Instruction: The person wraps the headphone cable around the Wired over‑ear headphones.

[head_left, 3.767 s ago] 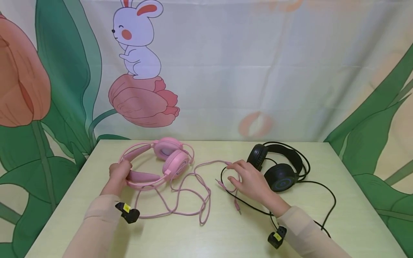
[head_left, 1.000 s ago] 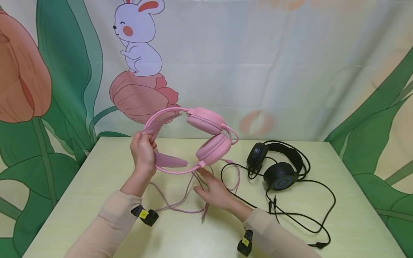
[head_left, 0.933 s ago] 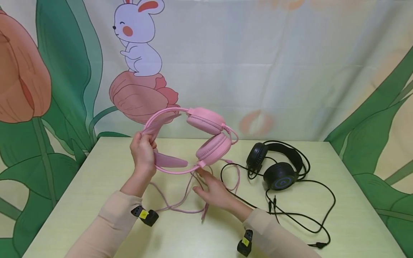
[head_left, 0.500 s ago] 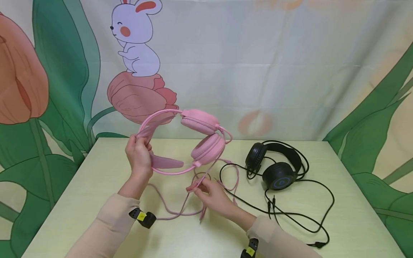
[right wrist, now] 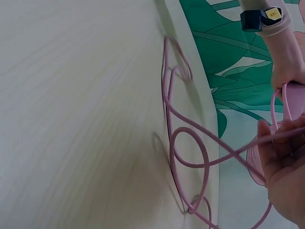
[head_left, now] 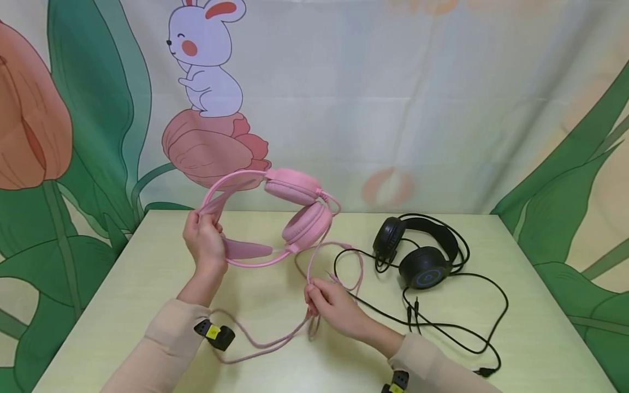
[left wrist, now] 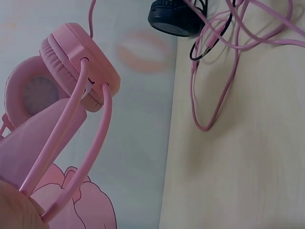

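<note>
My left hand (head_left: 206, 245) grips the headband of a pink pair of headphones (head_left: 307, 225), raised above the table with both ear cups facing right. Its padded band and twin wire arms (left wrist: 71, 129) show close up in the left wrist view. My right hand (head_left: 341, 311) pinches the pink headphone cable (head_left: 318, 256) below the lower ear cup. From there the cable's slack (head_left: 262, 346) loops across the table toward the front left. In the right wrist view, strands of cable (right wrist: 202, 129) pass by the curled fingers of the right hand (right wrist: 288, 186).
Black headphones (head_left: 426, 267) lie on the table (head_left: 162, 245) at the right, their black cable (head_left: 503, 305) looped toward the front. The pink plug end (head_left: 361, 273) lies near a black cable loop. A printed curtain (head_left: 314, 98) hangs behind the table's back edge.
The pink headphones have risen off the table in my left hand, lately drifting slightly left. My right hand came left from beside the black headphones, took the pink cable and drew it toward the front.
</note>
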`<state>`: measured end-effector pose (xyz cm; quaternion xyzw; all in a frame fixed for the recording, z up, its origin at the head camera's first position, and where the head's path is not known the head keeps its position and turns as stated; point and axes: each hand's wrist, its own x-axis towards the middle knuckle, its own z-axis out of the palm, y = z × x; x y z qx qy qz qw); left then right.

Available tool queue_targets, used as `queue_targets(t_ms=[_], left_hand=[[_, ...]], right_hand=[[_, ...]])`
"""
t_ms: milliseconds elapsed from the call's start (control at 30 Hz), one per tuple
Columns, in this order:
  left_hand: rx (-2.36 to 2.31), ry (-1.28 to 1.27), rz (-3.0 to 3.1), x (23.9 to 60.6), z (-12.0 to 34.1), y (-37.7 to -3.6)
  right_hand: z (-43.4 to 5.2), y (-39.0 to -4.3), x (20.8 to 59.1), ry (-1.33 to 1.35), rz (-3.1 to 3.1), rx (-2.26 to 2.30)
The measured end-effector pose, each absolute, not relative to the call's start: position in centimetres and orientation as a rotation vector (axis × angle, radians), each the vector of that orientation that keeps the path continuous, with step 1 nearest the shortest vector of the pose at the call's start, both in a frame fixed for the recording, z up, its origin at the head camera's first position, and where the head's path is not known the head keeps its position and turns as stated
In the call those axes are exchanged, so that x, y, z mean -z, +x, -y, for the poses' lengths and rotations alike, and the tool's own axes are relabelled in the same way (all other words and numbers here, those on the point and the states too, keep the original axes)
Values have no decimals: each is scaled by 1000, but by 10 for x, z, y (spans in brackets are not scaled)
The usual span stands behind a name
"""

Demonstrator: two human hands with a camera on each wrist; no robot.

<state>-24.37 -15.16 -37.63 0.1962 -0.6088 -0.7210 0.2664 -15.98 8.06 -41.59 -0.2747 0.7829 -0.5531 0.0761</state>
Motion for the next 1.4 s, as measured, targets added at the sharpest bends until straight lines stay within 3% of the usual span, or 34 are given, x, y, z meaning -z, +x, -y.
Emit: queue_targets(t_ms=[500, 1400], left_hand=[[1832, 580, 1732, 378, 163, -243], [1690, 565, 1902, 397, 164, -242]], right_hand=[[-109, -180, 431, -1041, -2587, 1527], [-153, -213, 364, -1668, -3082, 816]])
